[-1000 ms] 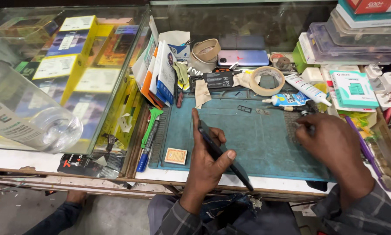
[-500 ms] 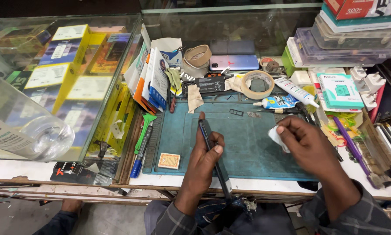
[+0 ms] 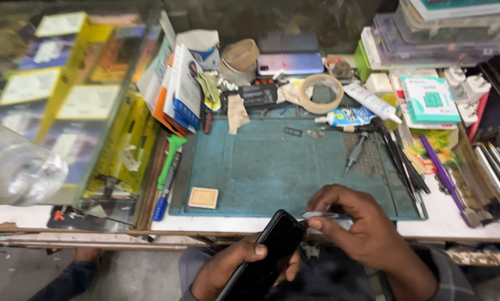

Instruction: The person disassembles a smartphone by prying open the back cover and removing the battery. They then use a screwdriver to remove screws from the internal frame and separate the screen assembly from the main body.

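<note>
My left hand [image 3: 233, 266] grips a black smartphone [image 3: 266, 253] by its lower half, screen up, held over my lap just below the front edge of the bench. My right hand [image 3: 358, 228] pinches a small white wipe or film piece [image 3: 322, 215] at the phone's top corner. Both hands sit in front of the teal work mat [image 3: 277, 167].
On the mat lie a small orange card [image 3: 203, 198], a tape roll [image 3: 320, 93], glue tubes [image 3: 347, 117], tweezers and tools [image 3: 397, 159]. A glass display case [image 3: 55, 106] with yellow boxes stands left. Stacked plastic boxes [image 3: 428, 39] fill the right. Another phone [image 3: 290, 63] lies at the back.
Both hands have pulled back off the mat toward my lap. The phone has tilted so its screen faces up, and my right hand now meets its top corner.
</note>
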